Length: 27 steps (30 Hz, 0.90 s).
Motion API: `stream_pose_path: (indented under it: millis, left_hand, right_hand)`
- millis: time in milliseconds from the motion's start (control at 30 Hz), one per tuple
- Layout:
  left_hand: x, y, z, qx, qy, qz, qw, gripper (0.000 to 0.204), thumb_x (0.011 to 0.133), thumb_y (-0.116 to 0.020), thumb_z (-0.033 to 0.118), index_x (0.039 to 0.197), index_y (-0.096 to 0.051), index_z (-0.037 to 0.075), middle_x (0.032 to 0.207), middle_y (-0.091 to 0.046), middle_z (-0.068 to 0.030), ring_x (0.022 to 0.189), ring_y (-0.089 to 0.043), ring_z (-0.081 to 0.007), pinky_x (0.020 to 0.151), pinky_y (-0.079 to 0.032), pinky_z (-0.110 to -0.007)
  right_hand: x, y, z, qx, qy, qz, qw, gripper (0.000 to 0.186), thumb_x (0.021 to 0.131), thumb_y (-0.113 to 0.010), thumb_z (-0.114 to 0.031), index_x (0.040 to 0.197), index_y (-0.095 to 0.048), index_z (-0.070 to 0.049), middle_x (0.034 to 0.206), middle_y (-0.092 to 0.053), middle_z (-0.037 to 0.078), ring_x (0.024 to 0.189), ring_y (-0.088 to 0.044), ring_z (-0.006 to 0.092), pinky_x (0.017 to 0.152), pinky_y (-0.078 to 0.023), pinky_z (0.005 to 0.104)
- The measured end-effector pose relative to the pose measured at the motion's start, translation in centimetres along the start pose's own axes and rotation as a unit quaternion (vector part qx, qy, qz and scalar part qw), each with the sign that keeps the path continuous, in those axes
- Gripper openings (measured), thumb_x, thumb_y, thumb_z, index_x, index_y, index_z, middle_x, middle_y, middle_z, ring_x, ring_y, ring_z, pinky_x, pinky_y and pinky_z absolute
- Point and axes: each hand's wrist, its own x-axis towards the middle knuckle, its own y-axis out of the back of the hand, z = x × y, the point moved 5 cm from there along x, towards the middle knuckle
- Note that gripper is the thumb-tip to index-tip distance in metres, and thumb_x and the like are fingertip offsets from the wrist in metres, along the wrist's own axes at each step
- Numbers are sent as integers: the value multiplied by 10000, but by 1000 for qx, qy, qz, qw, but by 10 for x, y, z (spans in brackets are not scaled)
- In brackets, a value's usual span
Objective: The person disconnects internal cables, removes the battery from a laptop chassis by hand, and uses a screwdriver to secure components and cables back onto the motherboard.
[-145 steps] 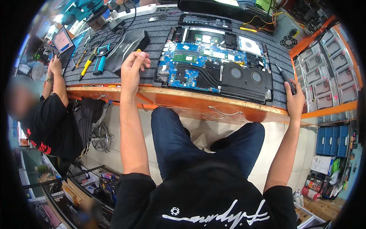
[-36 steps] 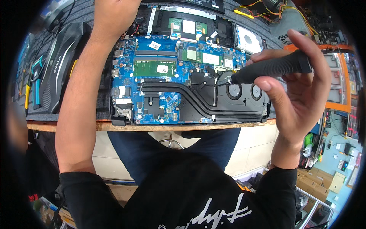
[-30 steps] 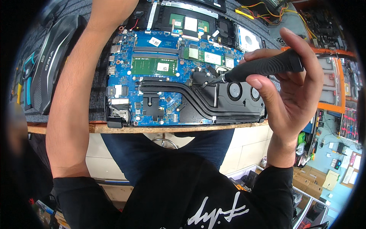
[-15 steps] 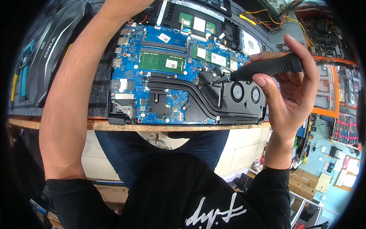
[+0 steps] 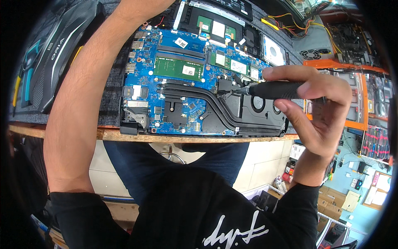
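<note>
My right hand point(image 5: 319, 93) is closed around the black handle of a screwdriver point(image 5: 273, 89). The screwdriver lies at a low slant, pointing left, and its tip meets the black plate of the heatsink point(image 5: 228, 99) in an opened laptop. Dark heat pipes point(image 5: 195, 92) run from there over the blue circuit board point(image 5: 168, 39) towards a black fan point(image 5: 258, 104), which the hand partly covers. My left forearm stretches up past the laptop's left side. Only the near part of my left hand point(image 5: 151, 6) shows at the top edge; its fingers are out of sight.
A long black shroud with pale stripes point(image 5: 62, 50) lies on the grey mat at left, beside teal-handled pliers point(image 5: 31, 74). The wooden table edge point(image 5: 112, 134) runs just in front of the laptop. Coloured cables point(image 5: 290, 25) and an orange shelf frame point(image 5: 331, 63) are at right.
My right fingers have shifted their grip, curling further over the handle's end. The screwdriver has come down to a flatter slant, its tip near the same spot. The left arm is nearly still.
</note>
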Motion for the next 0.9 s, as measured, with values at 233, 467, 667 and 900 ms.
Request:
stream_pose_path:
  millis: [233, 467, 667, 900]
  left_hand:
    - [1, 1, 1, -16, 40, -14, 999, 243, 1014, -648, 200, 870, -637, 4, 719, -541, 15, 671, -465, -64, 609, -389, -263]
    - [2, 1, 4, 8, 12, 3, 1000, 215, 1000, -665, 178, 888, -647, -5, 731, -545, 3, 678, -472, -71, 607, -395, -267]
    - [1, 1, -2, 16, -1, 17, 1000, 208, 991, -673, 179, 888, -656, 0, 728, -568, -3, 668, -492, -76, 607, -406, -273]
    - [2, 1, 3, 5, 1, 17, 1000, 197, 989, -676, 170, 885, -662, 4, 727, -570, -1, 667, -489, -70, 602, -404, -267]
  right_hand:
    - [48, 5, -27, -259, -143, -127, 947, 233, 892, -811, -178, 933, -647, -17, 716, -690, 100, 514, -554, 123, 502, -386, 263]
    - [53, 10, -23, -167, -30, -259, 951, 75, 900, -689, -16, 938, -629, 10, 918, -660, 143, 810, -661, 315, 675, -498, 390]
    - [51, 12, -17, -341, -123, -351, 864, 187, 850, -719, 5, 1023, -651, 0, 1018, -628, 135, 805, -639, 316, 679, -497, 406]
    - [48, 9, -14, -261, 7, -240, 935, 183, 835, -718, 7, 1011, -665, 5, 1083, -622, 127, 841, -662, 312, 665, -501, 421]
